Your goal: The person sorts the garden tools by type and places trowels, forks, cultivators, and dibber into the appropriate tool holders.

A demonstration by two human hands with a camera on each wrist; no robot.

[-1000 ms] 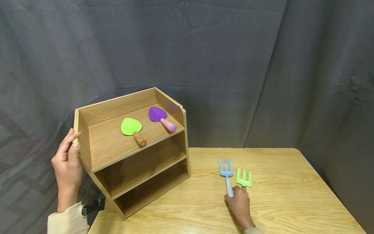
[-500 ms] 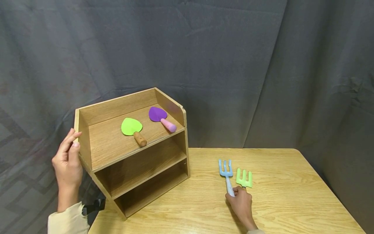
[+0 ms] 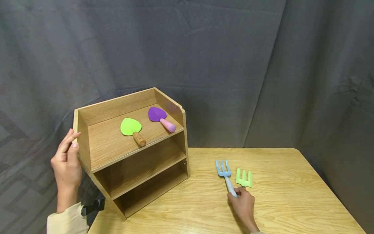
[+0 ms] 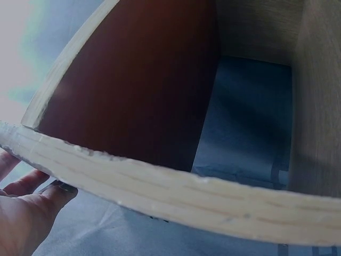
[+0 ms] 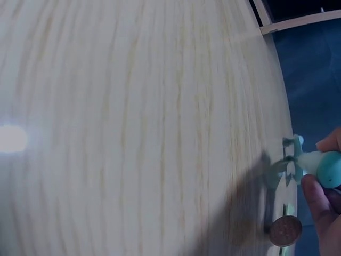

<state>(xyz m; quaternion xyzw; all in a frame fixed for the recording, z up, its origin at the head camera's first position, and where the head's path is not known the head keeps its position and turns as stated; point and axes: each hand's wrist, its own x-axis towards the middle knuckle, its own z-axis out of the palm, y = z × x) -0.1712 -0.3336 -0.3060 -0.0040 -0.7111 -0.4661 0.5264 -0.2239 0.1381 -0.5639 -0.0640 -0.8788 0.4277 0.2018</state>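
Observation:
In the head view my left hand [image 3: 68, 165] rests its fingers against the left side panel of a small wooden shelf [image 3: 83, 143]; the left wrist view shows the fingertips [image 4: 61, 191] at the panel's edge. Over the table, my right hand [image 3: 243, 203] pinches the pale handle of a blue hand fork [image 3: 224, 172], its tines pointing away. Just right of it lies a green hand fork [image 3: 244, 179], its handle mostly hidden by the hand. The right wrist view shows the blue fork's rounded handle end [image 5: 330, 170] between thumb and fingers, and the green fork's brown handle end [image 5: 285, 231].
On the shelf's top board lie a green trowel [image 3: 130, 126] with a wooden handle and a purple trowel [image 3: 157, 114] with a pink handle. The wooden table [image 3: 292, 195] reaches right of the shelf. A grey curtain [image 3: 219, 71] hangs behind.
The blue hand fork has turned, its tines swinging left, away from the green fork. My right hand has shifted slightly right with the handle. My left hand stays at the shelf.

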